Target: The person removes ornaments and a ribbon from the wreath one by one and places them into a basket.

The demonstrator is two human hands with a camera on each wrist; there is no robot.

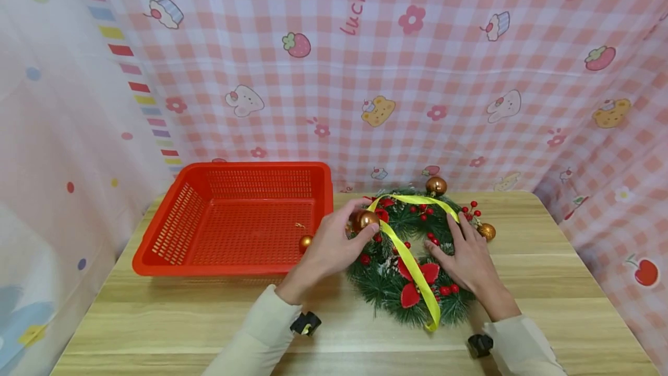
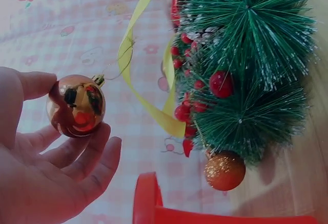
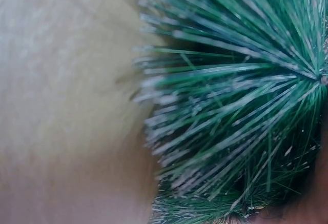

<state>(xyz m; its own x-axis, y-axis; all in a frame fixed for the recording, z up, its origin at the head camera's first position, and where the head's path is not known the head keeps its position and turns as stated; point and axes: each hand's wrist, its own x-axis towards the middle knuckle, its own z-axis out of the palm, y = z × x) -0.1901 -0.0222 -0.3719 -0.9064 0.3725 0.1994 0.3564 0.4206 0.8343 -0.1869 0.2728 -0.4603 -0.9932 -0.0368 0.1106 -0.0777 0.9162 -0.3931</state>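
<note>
My left hand (image 1: 333, 243) holds a shiny gold Christmas ball (image 2: 77, 107) between thumb and fingers, above the left side of a green wreath (image 1: 373, 286). A thin loop of string hangs from the ball's cap. My right hand (image 1: 472, 257) rests on the wreath's right side, its fingers fairly straight near a yellow ribbon (image 1: 417, 274). That ribbon runs across the wreath and its end hangs over the front. Red berries, a red flower (image 1: 429, 273) and a glittery ball (image 2: 224, 170) decorate the wreath. In the right wrist view, only blurred green needles (image 3: 246, 90) show.
Left of the wreath stands a red plastic basket (image 1: 209, 270) with a small gold ball (image 1: 305, 243) inside. At the wreath's back and right edges are a copper ball (image 1: 436, 185) and a glittery gold one (image 1: 487, 231). Behind the wooden table (image 1: 553, 289) hangs a pink checked curtain (image 1: 334, 91).
</note>
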